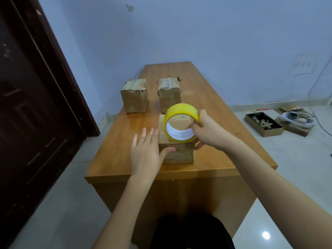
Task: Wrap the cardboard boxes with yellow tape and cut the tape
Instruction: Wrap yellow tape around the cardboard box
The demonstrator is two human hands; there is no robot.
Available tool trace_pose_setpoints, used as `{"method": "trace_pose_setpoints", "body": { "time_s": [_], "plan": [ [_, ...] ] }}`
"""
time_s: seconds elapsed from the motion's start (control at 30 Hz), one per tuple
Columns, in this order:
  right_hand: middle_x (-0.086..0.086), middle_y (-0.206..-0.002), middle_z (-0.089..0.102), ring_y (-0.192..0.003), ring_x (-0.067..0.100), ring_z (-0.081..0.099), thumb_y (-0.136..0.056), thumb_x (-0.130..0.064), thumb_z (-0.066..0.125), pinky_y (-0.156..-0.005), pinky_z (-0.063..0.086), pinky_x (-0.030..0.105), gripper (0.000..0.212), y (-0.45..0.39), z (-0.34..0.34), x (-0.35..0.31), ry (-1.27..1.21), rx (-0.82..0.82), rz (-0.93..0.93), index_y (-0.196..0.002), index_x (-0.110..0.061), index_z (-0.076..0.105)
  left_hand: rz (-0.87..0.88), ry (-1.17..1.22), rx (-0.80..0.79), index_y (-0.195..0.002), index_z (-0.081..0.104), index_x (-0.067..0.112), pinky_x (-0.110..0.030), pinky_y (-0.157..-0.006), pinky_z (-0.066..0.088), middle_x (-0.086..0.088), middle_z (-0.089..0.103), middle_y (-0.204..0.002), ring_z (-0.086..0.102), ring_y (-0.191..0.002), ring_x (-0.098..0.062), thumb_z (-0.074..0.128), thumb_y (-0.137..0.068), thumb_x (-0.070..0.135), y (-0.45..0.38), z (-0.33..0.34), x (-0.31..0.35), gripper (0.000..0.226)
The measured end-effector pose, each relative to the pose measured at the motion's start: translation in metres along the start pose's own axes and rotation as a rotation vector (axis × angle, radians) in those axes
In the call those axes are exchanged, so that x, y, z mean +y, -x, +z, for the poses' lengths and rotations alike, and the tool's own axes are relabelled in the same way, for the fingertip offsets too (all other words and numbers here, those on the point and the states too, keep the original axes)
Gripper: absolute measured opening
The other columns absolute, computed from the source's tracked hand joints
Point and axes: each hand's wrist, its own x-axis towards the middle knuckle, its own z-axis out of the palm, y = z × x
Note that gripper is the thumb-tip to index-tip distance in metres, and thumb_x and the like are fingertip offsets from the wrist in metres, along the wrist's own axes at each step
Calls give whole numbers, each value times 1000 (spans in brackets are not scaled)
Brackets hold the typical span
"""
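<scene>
Box (177, 151) top (behind tape roll (181, 121)) half-hidden

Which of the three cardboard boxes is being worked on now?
The nearest box: left hand steadies it, yellow tape roll over it. Both far boxes stand untouched.

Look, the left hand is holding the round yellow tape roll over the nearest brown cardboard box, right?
Not quite: the head view shows the right hand holding the round yellow tape roll over the nearest brown cardboard box. The left hand rests open against the box.
</scene>
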Motion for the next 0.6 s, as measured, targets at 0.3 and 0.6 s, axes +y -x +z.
{"method": "trace_pose_setpoints", "body": {
  "time_s": [0.3, 0.6],
  "plan": [
    [10, -95, 50, -84, 32, 63, -99, -19, 41, -60, 60, 42, 10, -6, -7, 10, -54, 25, 69, -102, -10, 36, 92, 99, 115, -142, 34, -1, -30, -111, 15, -17, 30, -151, 27, -141, -26, 55, -89, 46, 3, 0, 17, 75],
    [16, -105, 64, -95, 29, 63, -94, -23, 51, -72, 59, 45, 22, -10, -5, 15, 88, 19, 65, -110, -8, 52, 107, 95, 159, -116, 61, -4, -36, -99, 34, -20, 62, -121, 60, -115, -30, 77, -76, 26, 4, 20, 17, 52]
  ]
}}
